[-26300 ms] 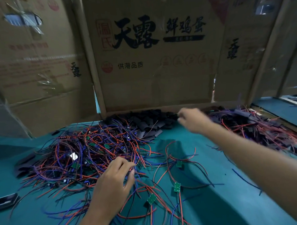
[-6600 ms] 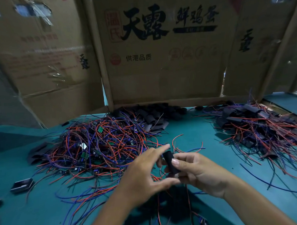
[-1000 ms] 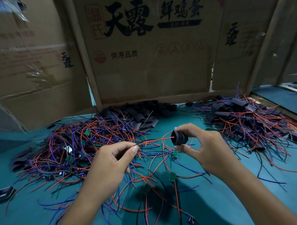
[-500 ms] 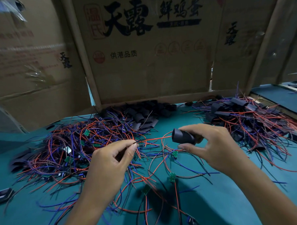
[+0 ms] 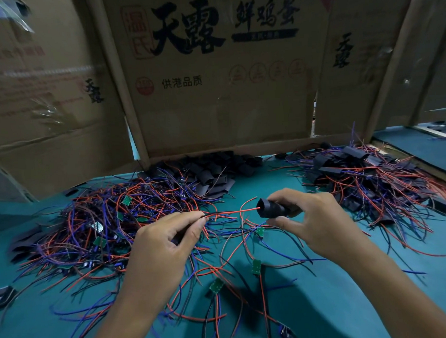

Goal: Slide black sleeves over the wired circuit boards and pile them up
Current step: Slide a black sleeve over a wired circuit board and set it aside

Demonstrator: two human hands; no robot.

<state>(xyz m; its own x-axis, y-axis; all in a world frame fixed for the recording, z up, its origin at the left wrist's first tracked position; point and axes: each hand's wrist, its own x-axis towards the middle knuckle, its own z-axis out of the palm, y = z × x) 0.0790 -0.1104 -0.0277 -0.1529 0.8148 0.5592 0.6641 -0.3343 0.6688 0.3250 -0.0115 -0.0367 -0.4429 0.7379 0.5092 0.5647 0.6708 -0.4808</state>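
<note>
The right hand (image 5: 319, 223) held a black sleeve (image 5: 272, 209) above the middle of the teal bench (image 5: 337, 304), thumb under it and fingers curled over its top, with the open mouth turned toward the left hand (image 5: 166, 248). That hand pinched a bundle of thin wires (image 5: 226, 212) between thumb and forefinger, the rest of its fingers curled in; a red wire tip reached just to the mouth of the sleeve, and whether it had entered could not be told. Holding the tube mouth-on to the wires looked meant to let the leads thread straight in, so the board on their other end could follow; that board was hidden behind the left hand. Toward the left edge of the bench lay the tangled heap of unsleeved boards (image 5: 111, 219), red, blue and dark leads with small green boards showing among them, close to the hand that picks from it. A few loose green circuit boards (image 5: 256, 266) with their leads lay near the front edge, between the forearms. The stock of empty black sleeves (image 5: 212, 172) sat at the back edge against the upright cardboard panels (image 5: 213, 97), within the right hand's reach. The pile of finished sleeved boards (image 5: 365, 183) spread toward the right back corner, well apart from the raw heap, probably so the two lots would not mix. Much of the raw heap looked left to do.
</note>
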